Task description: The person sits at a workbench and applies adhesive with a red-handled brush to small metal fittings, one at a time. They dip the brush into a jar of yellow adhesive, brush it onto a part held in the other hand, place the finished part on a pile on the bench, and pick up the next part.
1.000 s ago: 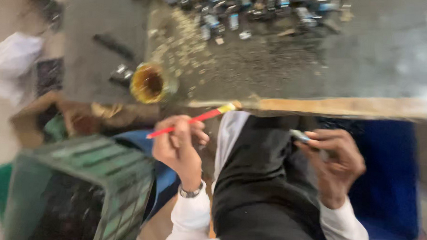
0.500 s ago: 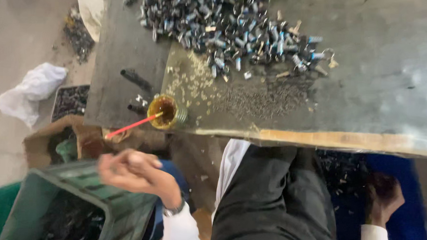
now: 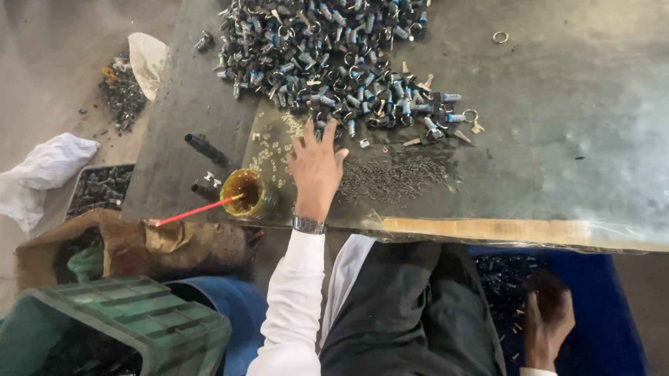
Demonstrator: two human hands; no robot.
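My left hand (image 3: 316, 169) lies flat on the grey worktable (image 3: 573, 144), fingers spread, at the near edge of a big heap of small metal parts (image 3: 324, 50). It holds nothing. Just left of it stands a small jar of amber liquid (image 3: 247, 194) with a red-handled brush (image 3: 189, 213) resting in it. My right hand (image 3: 546, 319) is down below the table edge, over a blue bin (image 3: 604, 331) of dark small parts. Its fingers are blurred and turned away, so its grip does not show.
A patch of tiny dark pins (image 3: 394, 175) lies right of my left hand. A green crate (image 3: 114, 328), a cardboard box (image 3: 125, 244) and a white cloth (image 3: 35, 174) sit on the floor at left. A loose ring (image 3: 500, 37) lies far back.
My left hand left the red brush in the jar and moved up onto the table beside the heap. My right hand dropped from table height down to the blue bin.
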